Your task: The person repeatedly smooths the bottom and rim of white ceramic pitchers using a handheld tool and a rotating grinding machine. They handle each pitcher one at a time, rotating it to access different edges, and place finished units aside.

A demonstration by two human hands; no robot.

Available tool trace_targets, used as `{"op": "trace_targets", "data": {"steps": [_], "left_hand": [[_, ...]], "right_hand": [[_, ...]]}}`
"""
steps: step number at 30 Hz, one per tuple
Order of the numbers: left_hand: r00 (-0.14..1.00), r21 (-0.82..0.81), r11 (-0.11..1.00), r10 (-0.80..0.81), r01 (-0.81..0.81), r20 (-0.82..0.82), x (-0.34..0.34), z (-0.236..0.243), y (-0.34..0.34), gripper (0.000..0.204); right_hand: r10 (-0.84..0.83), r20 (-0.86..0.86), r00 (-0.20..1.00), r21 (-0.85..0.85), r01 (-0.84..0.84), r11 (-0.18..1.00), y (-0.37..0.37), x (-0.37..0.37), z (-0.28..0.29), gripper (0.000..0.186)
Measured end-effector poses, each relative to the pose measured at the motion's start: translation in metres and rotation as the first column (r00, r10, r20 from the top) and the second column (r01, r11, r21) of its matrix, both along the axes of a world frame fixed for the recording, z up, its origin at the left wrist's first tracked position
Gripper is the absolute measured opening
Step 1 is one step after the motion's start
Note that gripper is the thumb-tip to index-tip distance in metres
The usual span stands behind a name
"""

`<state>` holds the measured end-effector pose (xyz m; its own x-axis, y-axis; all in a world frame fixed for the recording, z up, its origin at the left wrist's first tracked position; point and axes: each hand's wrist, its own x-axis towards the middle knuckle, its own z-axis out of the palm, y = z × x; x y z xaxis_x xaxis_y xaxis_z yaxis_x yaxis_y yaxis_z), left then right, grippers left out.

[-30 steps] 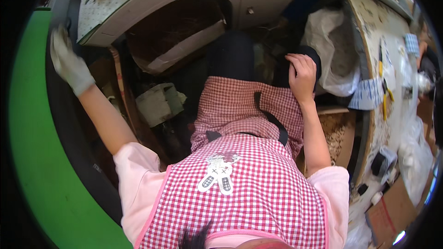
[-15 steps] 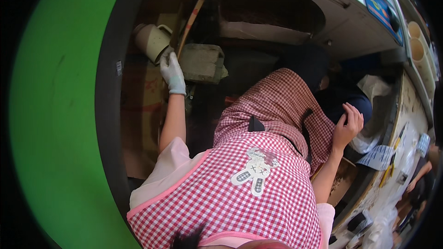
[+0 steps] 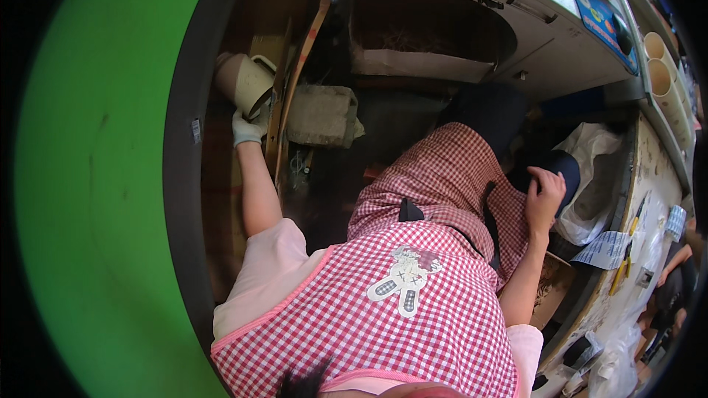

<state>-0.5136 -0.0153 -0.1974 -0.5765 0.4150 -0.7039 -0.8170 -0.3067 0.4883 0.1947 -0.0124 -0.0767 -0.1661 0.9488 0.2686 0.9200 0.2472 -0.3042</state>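
My left hand point(image 3: 249, 129), in a pale glove, reaches into the dark space at the left, against the lower side of a tilted cream mug or jug point(image 3: 245, 82) with a looped handle. Its fingers are partly hidden there, so I cannot tell whether they grip anything. Beside it rises the upright edge of a cardboard box point(image 3: 278, 114). My bare right hand point(image 3: 544, 195) rests on my dark-clad knee, its fingers loosely bent and somewhat apart, holding nothing.
Right of the box edge sits a dusty grey block point(image 3: 321, 115). A white cabinet point(image 3: 546, 51) with an oval opening stands ahead. At the right, a worktable point(image 3: 656, 177) carries yellow-handled tools point(image 3: 622, 273) and plastic bags. A green surface point(image 3: 96, 177) fills the far left.
My left hand has moved left and nearer to me, from beside the mug's mouth to its lower side. The view has shifted slightly. My right hand stays on the knee.
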Motion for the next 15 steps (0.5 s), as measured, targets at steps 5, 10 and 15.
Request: {"op": "trace_targets", "data": {"steps": [5,10,15], "left_hand": [[0.999,0.118,0.992,0.039,-0.037,-0.011,-0.008,-0.002,0.025,0.061],[0.725,-0.071,0.974,-0.208,0.215,-0.656,0.059,0.072,0.017,0.058],[0.810,0.309,0.779,-0.395,0.545,-0.434,0.198,0.141,-0.002,0.046]], "right_hand": [[0.057,0.122,0.991,-0.006,-0.056,0.998,0.008,0.002,-0.022,0.018],[-0.111,-0.239,0.965,0.012,0.117,0.993,0.018,-0.009,-0.018,0.025],[-0.313,-0.890,0.332,-0.392,-0.205,0.897,0.036,-0.049,0.014,0.054]]}}
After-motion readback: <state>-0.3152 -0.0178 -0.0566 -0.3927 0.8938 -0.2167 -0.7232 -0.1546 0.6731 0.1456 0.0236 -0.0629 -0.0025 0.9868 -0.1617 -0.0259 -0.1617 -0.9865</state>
